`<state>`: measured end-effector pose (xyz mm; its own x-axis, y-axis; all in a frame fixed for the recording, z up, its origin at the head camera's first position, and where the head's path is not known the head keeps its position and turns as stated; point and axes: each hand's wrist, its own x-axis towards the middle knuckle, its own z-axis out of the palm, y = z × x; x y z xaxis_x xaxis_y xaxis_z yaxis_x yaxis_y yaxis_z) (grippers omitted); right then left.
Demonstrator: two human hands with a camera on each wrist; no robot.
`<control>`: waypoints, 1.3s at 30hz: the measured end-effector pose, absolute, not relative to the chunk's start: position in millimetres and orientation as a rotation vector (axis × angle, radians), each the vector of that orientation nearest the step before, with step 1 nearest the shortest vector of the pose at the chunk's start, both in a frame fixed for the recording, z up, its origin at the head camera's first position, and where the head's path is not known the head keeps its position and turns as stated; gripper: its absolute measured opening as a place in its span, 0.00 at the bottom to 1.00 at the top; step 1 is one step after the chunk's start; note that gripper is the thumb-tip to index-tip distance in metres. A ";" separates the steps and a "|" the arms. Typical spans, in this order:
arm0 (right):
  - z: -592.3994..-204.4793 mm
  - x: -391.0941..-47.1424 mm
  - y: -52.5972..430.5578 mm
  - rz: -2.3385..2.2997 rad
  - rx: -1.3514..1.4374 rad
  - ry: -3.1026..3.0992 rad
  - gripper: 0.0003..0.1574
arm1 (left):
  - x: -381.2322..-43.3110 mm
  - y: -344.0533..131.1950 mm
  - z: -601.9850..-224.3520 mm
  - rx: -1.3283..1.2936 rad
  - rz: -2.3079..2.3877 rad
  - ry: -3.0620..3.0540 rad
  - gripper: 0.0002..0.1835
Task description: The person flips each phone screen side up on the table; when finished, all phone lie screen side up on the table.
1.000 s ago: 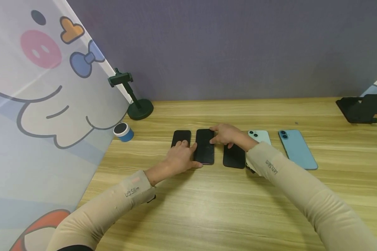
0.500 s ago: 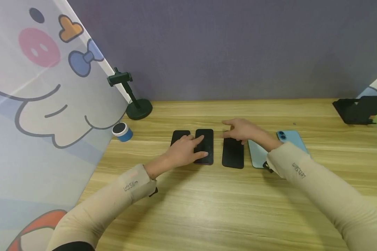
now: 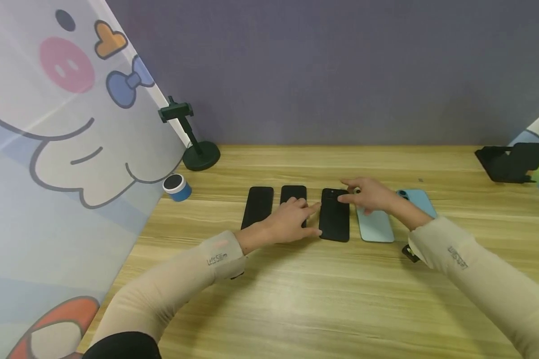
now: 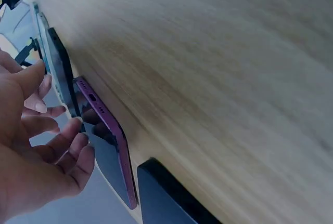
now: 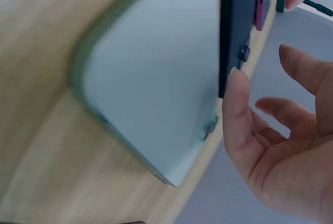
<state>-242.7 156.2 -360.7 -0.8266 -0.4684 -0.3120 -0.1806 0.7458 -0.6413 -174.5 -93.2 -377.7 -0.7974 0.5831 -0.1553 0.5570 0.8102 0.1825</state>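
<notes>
Several phones lie in a row on the wooden table. My left hand (image 3: 292, 219) is over the second phone (image 3: 293, 190), a dark-screened one with a purple edge (image 4: 104, 110). Its fingers are spread, with thumb and forefinger reaching the left edge of the black phone (image 3: 334, 219), which lies camera side up. My right hand (image 3: 372, 195) is above the mint phone (image 3: 376, 228), its extended fingers at the black phone's upper right edge. Contact is hard to tell. Neither hand grips anything. The blue phone (image 3: 421, 201) is partly hidden by the right wrist.
Another dark phone (image 3: 258, 205) lies at the row's left end. A dark green phone stand (image 3: 199, 154) and a blue jar with a black-topped lid (image 3: 177, 188) stand further left. A black stand (image 3: 514, 162) is at the far right. A grey partition (image 3: 323, 75) rises behind the table.
My left hand has moved right, from the second phone towards the black phone. My right hand has also shifted right, uncovering the black phone's camera end. The phones appear to stay in place.
</notes>
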 end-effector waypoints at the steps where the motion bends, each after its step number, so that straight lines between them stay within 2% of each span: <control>1: -362.5 -242.5 157.2 -0.844 -0.488 2.490 0.46 | -175.0 -91.1 -379.1 0.899 0.173 2.796 0.42; 20: -372.0 -243.8 158.2 -0.711 -0.455 2.524 0.49 | -174.0 -65.4 -393.6 0.828 -0.135 2.816 0.48; 33: -372.1 -246.1 159.0 -0.763 -0.502 2.509 0.48 | -175.4 -64.6 -393.8 0.809 -0.154 2.830 0.47; 39: -374.0 -251.2 161.1 -0.924 -0.454 2.416 0.50 | -174.9 -62.9 -393.9 0.803 -0.163 2.828 0.47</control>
<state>-251.2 161.1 -374.0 -0.8142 -0.4710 -0.3396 -0.1240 0.7124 -0.6907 -174.9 -62.9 -393.9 -0.8334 0.5079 -0.2180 0.5296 0.8467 -0.0517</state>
